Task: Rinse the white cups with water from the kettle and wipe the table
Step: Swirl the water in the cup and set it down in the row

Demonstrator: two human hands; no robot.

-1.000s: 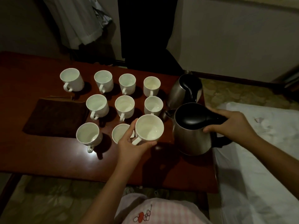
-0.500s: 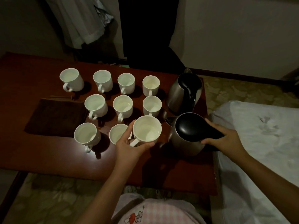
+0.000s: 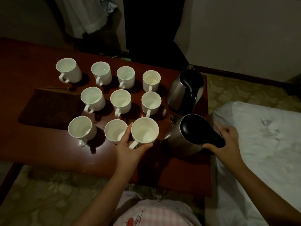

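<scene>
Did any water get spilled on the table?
Yes, a little. Small shiny drops sit on the table between the middle and front cups, by the brown cloth. A wet patch also glints near the front kettle's spout.

Single head-worn view, looking steeply down, close over table (image 3: 40, 152)

Left hand (image 3: 130, 149) grips a white cup (image 3: 144, 131) at centre frame; right hand (image 3: 226, 141) clasps the kettle (image 3: 187, 136) handle, kettle on the bench (image 3: 40, 144).
</scene>
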